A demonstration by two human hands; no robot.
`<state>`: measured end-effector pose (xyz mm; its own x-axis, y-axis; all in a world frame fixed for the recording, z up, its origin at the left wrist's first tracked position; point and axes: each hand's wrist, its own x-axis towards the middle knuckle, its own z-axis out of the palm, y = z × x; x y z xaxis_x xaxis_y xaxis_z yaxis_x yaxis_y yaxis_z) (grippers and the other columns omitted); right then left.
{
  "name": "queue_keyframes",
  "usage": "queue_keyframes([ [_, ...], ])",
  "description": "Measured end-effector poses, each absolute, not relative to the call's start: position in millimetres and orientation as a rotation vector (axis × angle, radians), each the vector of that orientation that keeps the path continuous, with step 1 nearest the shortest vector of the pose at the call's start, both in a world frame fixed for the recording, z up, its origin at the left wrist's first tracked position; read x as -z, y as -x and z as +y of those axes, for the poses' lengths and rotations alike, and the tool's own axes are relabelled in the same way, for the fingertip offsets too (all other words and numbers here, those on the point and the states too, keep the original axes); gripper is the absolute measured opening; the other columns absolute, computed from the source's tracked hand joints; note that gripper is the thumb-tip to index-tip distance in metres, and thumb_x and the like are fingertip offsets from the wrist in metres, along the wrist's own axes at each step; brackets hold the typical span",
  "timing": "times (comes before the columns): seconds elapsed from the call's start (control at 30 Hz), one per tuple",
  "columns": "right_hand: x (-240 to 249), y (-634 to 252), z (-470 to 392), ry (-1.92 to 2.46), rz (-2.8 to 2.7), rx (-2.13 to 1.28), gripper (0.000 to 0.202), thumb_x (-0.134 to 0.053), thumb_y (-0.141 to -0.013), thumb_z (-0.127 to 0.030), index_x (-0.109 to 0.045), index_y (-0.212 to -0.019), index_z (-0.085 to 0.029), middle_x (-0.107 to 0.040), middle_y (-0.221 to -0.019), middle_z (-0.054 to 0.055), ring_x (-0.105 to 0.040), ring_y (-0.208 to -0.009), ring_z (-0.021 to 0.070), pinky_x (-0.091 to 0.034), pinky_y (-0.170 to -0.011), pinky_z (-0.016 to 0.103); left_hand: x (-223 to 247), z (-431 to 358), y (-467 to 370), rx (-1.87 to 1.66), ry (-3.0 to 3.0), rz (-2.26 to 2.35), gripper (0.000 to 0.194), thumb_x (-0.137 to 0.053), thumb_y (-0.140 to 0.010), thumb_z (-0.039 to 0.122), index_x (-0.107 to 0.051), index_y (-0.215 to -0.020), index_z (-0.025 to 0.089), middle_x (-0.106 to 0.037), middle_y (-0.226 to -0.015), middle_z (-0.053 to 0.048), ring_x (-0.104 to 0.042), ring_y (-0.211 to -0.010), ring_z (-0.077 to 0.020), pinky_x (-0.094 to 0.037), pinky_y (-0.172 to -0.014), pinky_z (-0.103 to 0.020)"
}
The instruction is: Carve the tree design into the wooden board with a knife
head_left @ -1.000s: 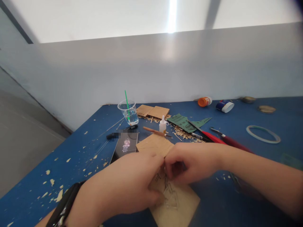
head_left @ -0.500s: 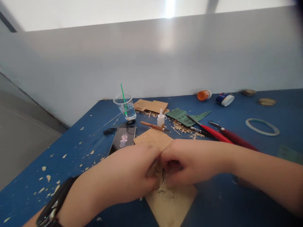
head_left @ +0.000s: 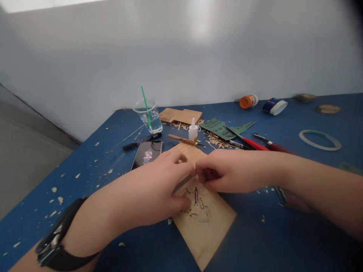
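A pale wooden board (head_left: 210, 234) with black lines and carved marks lies cornerwise on the blue table. My left hand (head_left: 170, 177) rests over its left side, thumb on the board near the marks, fingers bent toward my right hand. My right hand (head_left: 218, 170) is closed in a pinch above the board's upper part, its fingertips meeting those of the left. Whatever sits between the fingertips is too small or hidden to name. A black watch is on my left wrist.
Beyond the hands are a phone (head_left: 147, 153), black marker (head_left: 141, 141), cup with green straw (head_left: 150, 117), wooden-handled tool (head_left: 181, 139), small glue bottle (head_left: 193, 132), green sandpaper (head_left: 218, 127) and red-handled tools (head_left: 256, 144). A tape ring (head_left: 320, 140) lies right. Wood shavings are scattered about.
The view has tilted down slightly. My right hand has lifted up the board off the marks, so more of the black lines shows. My left fingers have shifted up too.
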<state>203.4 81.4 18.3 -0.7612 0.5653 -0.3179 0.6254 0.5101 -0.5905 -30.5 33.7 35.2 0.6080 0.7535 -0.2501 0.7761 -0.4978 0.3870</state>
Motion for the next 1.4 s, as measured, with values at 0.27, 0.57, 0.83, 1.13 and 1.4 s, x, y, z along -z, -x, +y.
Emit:
queue_keyframes([
  [0.27, -18.2, -213.1, 96.9, -1.065, 2.528, 1.115, 0.014, -0.065, -0.085, -0.021, -0.068, -0.096, -0.029, -0.075, -0.091, -0.005, -0.068, -0.075, 0.0178, -0.048, -0.06, 0.029, -41.1, 29.0, 28.4, 0.19, -2.505, 1.099, 0.059, -0.08, -0.082, 0.026, -0.069, -0.135, 0.051, -0.054, -0.154, 0.001, -0.05, -0.142, -0.0367, -0.046, -0.116, -0.054],
  [0.57, -44.8, -218.0, 88.9, -1.264, 2.585, 0.805, 0.006, -0.061, -0.093, -0.031, -0.066, -0.091, -0.028, -0.073, -0.087, -0.001, -0.065, -0.071, 0.0196, -0.045, -0.057, 0.032, -44.7, 20.0, 27.0, 0.343, -2.412, 1.26, 0.103, -0.095, -0.062, 0.031, -0.054, -0.151, 0.062, -0.052, -0.156, -0.002, -0.054, -0.139, -0.0474, -0.065, -0.081, -0.045],
  [0.83, -93.0, -264.3, 94.7, -1.75, 2.605, 0.506, 0.018, -0.064, -0.097, -0.045, -0.071, -0.101, -0.029, -0.075, -0.092, 0.002, -0.068, -0.075, 0.0218, -0.044, -0.06, 0.033, -36.7, 27.9, 32.2, 0.218, -2.573, 1.169, 0.099, -0.09, -0.06, 0.023, -0.059, -0.149, 0.055, -0.055, -0.144, -0.007, -0.054, -0.137, -0.0454, -0.061, -0.094, -0.05],
  [1.13, -42.1, -302.8, 86.6, -1.829, 2.434, 0.502, 0.009, -0.062, -0.093, -0.031, -0.068, -0.093, -0.024, -0.075, -0.09, 0.005, -0.067, -0.077, 0.0239, -0.042, -0.063, 0.034, -33.4, 27.7, 9.6, 0.129, -2.646, 0.927, 0.088, -0.098, -0.065, 0.036, -0.062, -0.146, 0.044, -0.052, -0.151, -0.008, -0.048, -0.142, -0.0466, -0.049, -0.111, -0.063],
  [1.4, -35.1, -370.8, 49.0, -1.989, 2.103, 0.632, 0.008, -0.069, -0.087, -0.034, -0.069, -0.085, -0.027, -0.074, -0.087, 0.006, -0.071, -0.077, 0.0294, -0.043, -0.059, 0.037, -25.9, 24.0, -2.7, 0.117, -2.59, 0.985, 0.101, -0.103, -0.059, 0.047, -0.063, -0.15, 0.034, -0.062, -0.144, -0.01, -0.057, -0.134, -0.0428, -0.053, -0.109, -0.055],
])
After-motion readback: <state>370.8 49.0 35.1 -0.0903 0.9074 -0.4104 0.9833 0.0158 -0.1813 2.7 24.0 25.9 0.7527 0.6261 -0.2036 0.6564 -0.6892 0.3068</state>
